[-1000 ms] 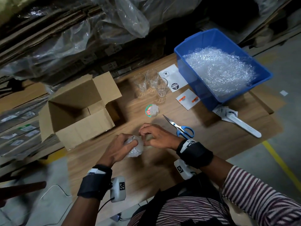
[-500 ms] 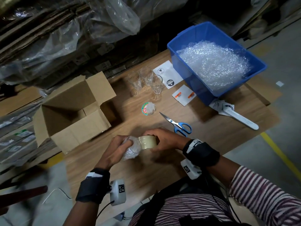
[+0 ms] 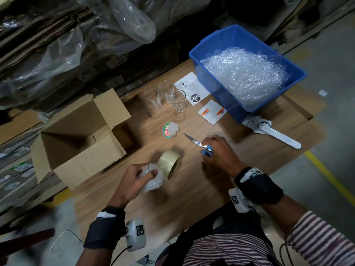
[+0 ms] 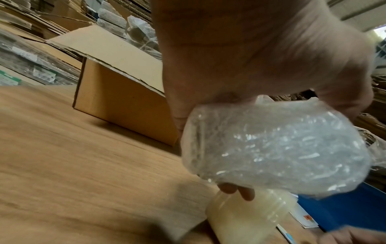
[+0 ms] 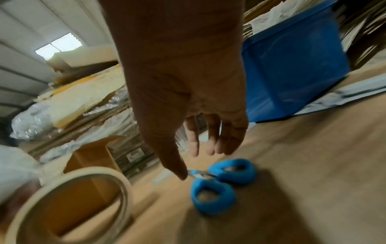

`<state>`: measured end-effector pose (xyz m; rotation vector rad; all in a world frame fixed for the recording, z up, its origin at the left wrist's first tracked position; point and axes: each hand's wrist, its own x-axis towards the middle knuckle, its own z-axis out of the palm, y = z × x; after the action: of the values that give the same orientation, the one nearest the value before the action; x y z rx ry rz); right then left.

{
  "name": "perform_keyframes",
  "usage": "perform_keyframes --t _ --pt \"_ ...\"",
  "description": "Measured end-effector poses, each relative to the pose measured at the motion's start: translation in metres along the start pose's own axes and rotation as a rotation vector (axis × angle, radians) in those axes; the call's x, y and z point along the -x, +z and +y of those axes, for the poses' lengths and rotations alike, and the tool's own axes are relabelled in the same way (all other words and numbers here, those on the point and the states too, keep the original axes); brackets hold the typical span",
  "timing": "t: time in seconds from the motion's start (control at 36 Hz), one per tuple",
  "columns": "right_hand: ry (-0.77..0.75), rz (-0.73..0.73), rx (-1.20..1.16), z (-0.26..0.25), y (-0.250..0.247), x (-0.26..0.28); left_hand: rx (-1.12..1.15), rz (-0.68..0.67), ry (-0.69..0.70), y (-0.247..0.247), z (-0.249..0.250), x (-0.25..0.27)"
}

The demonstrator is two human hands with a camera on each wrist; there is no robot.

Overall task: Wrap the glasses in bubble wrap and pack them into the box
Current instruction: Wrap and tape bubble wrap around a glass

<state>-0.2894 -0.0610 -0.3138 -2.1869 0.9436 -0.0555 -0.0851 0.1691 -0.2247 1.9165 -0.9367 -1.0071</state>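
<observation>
**Reaching for the cutter**

Wooden table [image 3: 192, 198], head view: I see the left hand [image 3: 134, 179] gripping the wrapped glass [image 3: 153, 181], tape roll [image 3: 169, 164] at its 1 o'clock, presumably tethered by uncut tape. Box [image 3: 80, 135] at 10 o'clock, bare glasses [image 3: 167, 96] at 12.

Left wrist: fingers curl round the bundle.

Right wrist: the right hand [image 5: 188, 99], fingers released, hovers over the scissors [image 5: 221, 184], likely to cut.

A wooden table [image 3: 192, 189] fills the middle of the head view. Flattened cardboard stacks [image 3: 48, 45] draped in clear plastic sheeting [image 3: 130, 22] crowd the upper left. Grey concrete floor [image 3: 330, 64] with a yellow line [image 3: 330, 177] runs down the right edge.
</observation>
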Motion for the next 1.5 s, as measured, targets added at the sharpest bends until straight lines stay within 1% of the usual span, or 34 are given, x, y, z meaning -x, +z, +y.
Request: perform_keyframes --t 0.06,0.14,0.22,0.31,0.42,0.53,0.56,0.58,0.61,0.64,0.69,0.75,0.78,0.89,0.97,1.06,1.11,1.17,1.22,1.42,1.5 --pt "0.049 0.007 0.088 0.011 0.002 0.008 0.015 0.009 0.016 0.002 0.001 0.002" --pt "0.023 0.035 0.119 0.021 0.006 0.019 0.042 0.015 0.038 0.006 0.001 0.007" --pt "0.019 0.056 0.106 0.025 0.010 0.023 0.071 0.049 0.025 0.007 -0.003 0.010" --pt "0.010 0.115 0.133 0.025 0.011 0.024 0.079 0.059 0.011 0.010 -0.004 0.013" --pt "0.014 0.042 0.351 0.021 0.013 0.023 0.097 0.081 0.008 0.012 -0.008 0.017" --pt "0.068 -0.024 0.389 0.010 0.009 0.027 0.099 0.107 0.015 0.013 -0.007 0.019" --pt "0.096 -0.023 0.338 0.009 0.005 0.027 0.103 0.109 0.014 0.013 -0.006 0.019" --pt "0.138 -0.018 0.234 0.009 0.000 0.027 0.106 0.108 0.013 0.012 -0.006 0.019" --pt "0.187 -0.032 0.076 0.012 -0.006 0.027 0.107 0.111 0.011 0.012 -0.007 0.019" --pt "0.214 -0.088 -0.111 0.014 -0.013 0.027 0.105 0.116 0.007 0.012 -0.007 0.019" --pt "0.185 -0.267 -0.472 0.014 -0.025 0.031 0.107 0.123 -0.005 0.012 -0.009 0.019" --pt "0.132 -0.465 -0.712 0.005 -0.035 0.040 0.111 0.134 -0.019 0.012 -0.012 0.018" --pt "0.111 -0.545 -0.773 -0.002 -0.039 0.046 0.111 0.141 -0.028 0.011 -0.014 0.018" --pt "0.047 -0.726 -0.846 -0.017 -0.043 0.063 0.130 0.145 -0.055 0.013 -0.018 0.018" --pt "0.161 -0.913 -0.956 -0.018 -0.039 0.072 0.146 0.151 -0.069 0.015 -0.017 0.019" --pt "0.139 -1.031 -0.956 -0.018 -0.034 0.077 0.154 0.153 -0.078 0.016 -0.017 0.021" --pt "0.143 -1.092 -1.003 -0.019 -0.032 0.079 0.157 0.157 -0.088 0.017 -0.017 0.022" --pt "0.160 -1.135 -1.056 -0.022 -0.028 0.080 0.157 0.172 -0.093 0.017 -0.016 0.023" --pt "0.167 -1.135 -1.082 -0.027 -0.020 0.080 0.163 0.172 -0.094 0.018 -0.016 0.023" --pt "0.214 -1.029 -1.146 -0.046 0.004 0.076 0.171 0.183 -0.071 0.017 -0.018 0.022" --pt "0.214 -0.979 -1.141 -0.052 0.012 0.073 0.209 0.185 -0.057 0.018 -0.015 0.024"
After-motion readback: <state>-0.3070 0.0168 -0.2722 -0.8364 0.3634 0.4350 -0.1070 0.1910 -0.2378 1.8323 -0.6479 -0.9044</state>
